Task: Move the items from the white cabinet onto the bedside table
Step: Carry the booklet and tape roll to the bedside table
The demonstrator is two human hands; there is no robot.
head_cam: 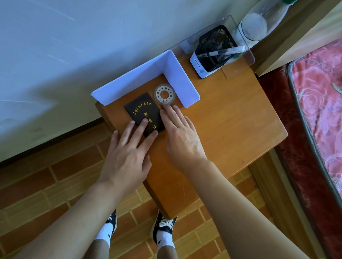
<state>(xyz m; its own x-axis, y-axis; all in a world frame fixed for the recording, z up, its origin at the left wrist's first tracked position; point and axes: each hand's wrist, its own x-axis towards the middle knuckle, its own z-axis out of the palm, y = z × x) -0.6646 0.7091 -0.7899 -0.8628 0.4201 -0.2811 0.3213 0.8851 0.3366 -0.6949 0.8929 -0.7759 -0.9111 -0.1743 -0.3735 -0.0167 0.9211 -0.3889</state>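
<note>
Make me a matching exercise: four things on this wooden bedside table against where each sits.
Things:
1. dark booklet
2. roll of tape
3. white marker
4. clear bottle

Places:
A. in the black mesh pen holder
B. under the left hand's fingers
C. far right corner, against the wall
D. in the corner of the white L-shaped stand, at the right hand's fingertips

Pairs: 1-B, 2-D, 3-A, 4-C
</note>
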